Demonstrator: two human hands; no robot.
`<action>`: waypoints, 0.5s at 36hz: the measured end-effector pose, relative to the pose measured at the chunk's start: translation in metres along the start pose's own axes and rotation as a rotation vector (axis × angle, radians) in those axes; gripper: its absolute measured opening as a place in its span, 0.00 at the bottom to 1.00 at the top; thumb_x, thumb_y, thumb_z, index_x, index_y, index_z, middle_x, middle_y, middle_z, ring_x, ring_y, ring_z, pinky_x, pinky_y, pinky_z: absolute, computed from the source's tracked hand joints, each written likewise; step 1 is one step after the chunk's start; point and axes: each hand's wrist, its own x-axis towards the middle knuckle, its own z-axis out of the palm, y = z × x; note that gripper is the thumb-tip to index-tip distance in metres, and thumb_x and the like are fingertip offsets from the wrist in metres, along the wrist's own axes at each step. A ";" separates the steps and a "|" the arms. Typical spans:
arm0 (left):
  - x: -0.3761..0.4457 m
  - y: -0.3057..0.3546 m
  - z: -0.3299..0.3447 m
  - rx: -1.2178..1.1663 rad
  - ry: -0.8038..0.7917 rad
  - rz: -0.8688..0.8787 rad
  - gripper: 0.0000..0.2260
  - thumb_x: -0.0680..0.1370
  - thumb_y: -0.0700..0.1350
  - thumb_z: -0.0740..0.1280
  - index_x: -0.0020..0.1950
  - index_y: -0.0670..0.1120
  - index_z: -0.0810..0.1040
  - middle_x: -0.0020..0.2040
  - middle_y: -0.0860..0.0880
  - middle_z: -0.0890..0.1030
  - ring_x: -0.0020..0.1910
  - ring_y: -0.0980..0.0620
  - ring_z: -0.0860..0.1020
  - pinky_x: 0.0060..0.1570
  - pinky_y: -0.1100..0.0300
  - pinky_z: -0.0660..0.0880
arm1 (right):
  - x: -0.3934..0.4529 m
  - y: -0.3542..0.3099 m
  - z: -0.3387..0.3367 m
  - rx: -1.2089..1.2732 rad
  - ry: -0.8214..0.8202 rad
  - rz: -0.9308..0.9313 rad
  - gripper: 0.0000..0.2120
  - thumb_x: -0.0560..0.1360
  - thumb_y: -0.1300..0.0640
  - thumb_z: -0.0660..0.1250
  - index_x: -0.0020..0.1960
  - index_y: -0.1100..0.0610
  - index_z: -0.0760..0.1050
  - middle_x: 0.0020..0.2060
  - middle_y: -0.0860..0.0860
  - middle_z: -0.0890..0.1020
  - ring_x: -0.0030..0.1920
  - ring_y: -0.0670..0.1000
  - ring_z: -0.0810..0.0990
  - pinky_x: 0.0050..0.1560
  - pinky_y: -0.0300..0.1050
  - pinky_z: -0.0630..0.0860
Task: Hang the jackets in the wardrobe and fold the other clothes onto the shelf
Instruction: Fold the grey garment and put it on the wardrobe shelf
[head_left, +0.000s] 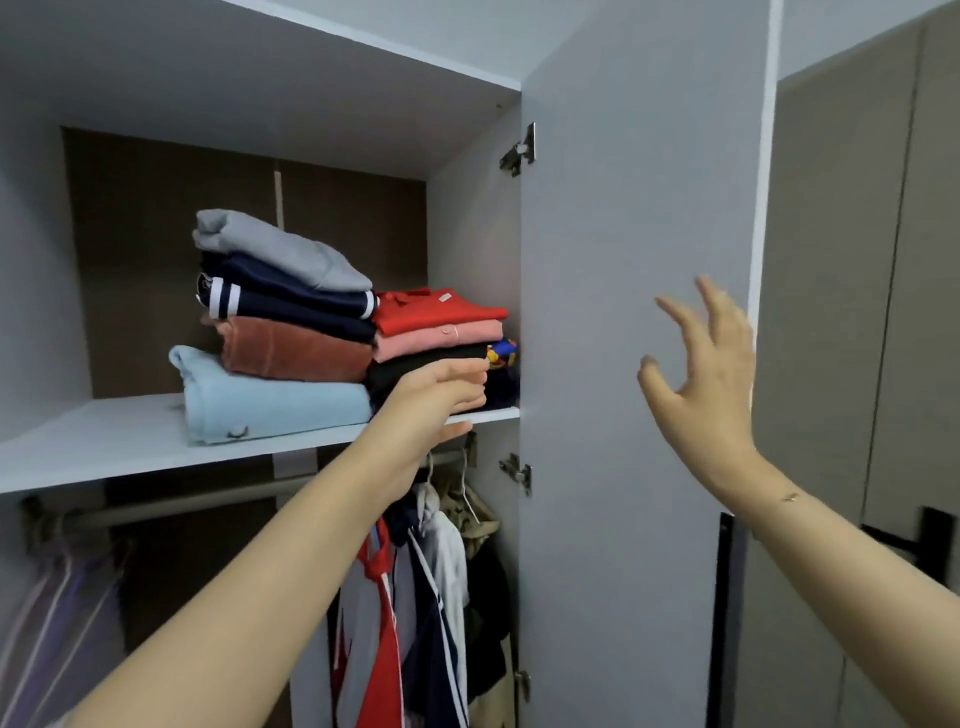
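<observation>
Open wardrobe (639, 208), shelf (104, 447) holding two stacks of folded clothes (291, 332), jackets (415, 597) hanging on the rail below, left hand (441, 389) at the dark bottom garment with fingers straight, right hand (706, 374) fingers spread wide before the door.

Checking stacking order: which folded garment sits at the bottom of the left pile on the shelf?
The light blue garment. It lies directly on the shelf, under the rust-brown, navy and grey ones.

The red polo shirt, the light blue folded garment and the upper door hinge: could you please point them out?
red polo shirt (436, 309), head view, folded front below collar.
light blue folded garment (270, 408), head view, front face.
upper door hinge (519, 151), head view, metal arm.
</observation>
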 end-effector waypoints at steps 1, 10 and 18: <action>0.002 -0.001 0.008 -0.003 0.006 0.005 0.11 0.79 0.38 0.64 0.56 0.51 0.80 0.56 0.53 0.82 0.55 0.58 0.80 0.49 0.62 0.76 | 0.004 0.013 -0.003 -0.019 0.050 0.014 0.28 0.75 0.63 0.67 0.73 0.58 0.65 0.77 0.55 0.57 0.77 0.56 0.53 0.76 0.55 0.51; 0.016 -0.018 0.095 -0.048 0.078 -0.011 0.13 0.78 0.36 0.64 0.58 0.49 0.80 0.59 0.52 0.82 0.59 0.54 0.79 0.58 0.57 0.76 | -0.009 0.097 -0.007 0.607 -0.234 0.485 0.15 0.79 0.46 0.63 0.59 0.56 0.75 0.54 0.51 0.82 0.58 0.51 0.80 0.60 0.51 0.77; -0.008 -0.026 0.119 0.003 0.209 0.003 0.13 0.79 0.36 0.64 0.57 0.52 0.80 0.58 0.54 0.81 0.59 0.55 0.79 0.60 0.56 0.76 | -0.034 0.070 0.006 0.818 -0.190 0.426 0.14 0.80 0.47 0.62 0.48 0.59 0.74 0.36 0.54 0.77 0.34 0.49 0.73 0.40 0.49 0.73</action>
